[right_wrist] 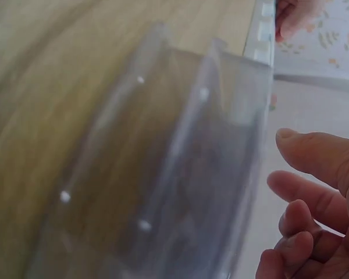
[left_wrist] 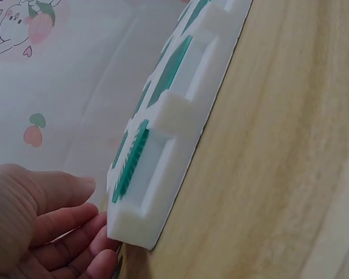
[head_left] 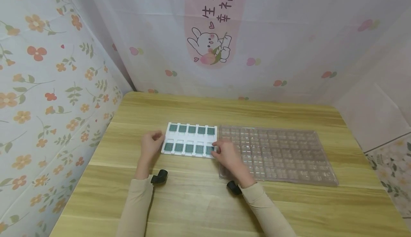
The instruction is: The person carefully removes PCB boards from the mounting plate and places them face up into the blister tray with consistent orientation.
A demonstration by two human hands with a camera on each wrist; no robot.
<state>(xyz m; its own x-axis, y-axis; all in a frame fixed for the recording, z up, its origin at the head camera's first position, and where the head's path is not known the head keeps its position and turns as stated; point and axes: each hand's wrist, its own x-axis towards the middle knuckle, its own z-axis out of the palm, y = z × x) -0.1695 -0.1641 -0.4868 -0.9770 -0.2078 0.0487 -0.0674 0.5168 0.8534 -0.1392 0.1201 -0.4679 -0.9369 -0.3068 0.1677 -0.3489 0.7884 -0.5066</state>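
A white tray (head_left: 183,137) lies on the table, holding several square green grid-patterned pieces (head_left: 192,130) in two rows. By its left end is my left hand (head_left: 150,144). In the left wrist view, the loosely bent fingertips (left_wrist: 102,224) are right at the tray's end; contact is unclear, and nothing is pinched. My right hand (head_left: 228,154) hovers at the tray's right front corner, partly over the last green piece. Seen from the right wrist, its thumb (right_wrist: 305,151) and forefinger stand apart with nothing between them.
To the right lies a large clear plastic tray (head_left: 279,155) with many small compartments, close against the white one. Wood-grain tabletop (head_left: 192,201) stretches in front. Printed cloth (head_left: 273,51) hangs behind and at the left. Both wrists carry black mounts (head_left: 160,177).
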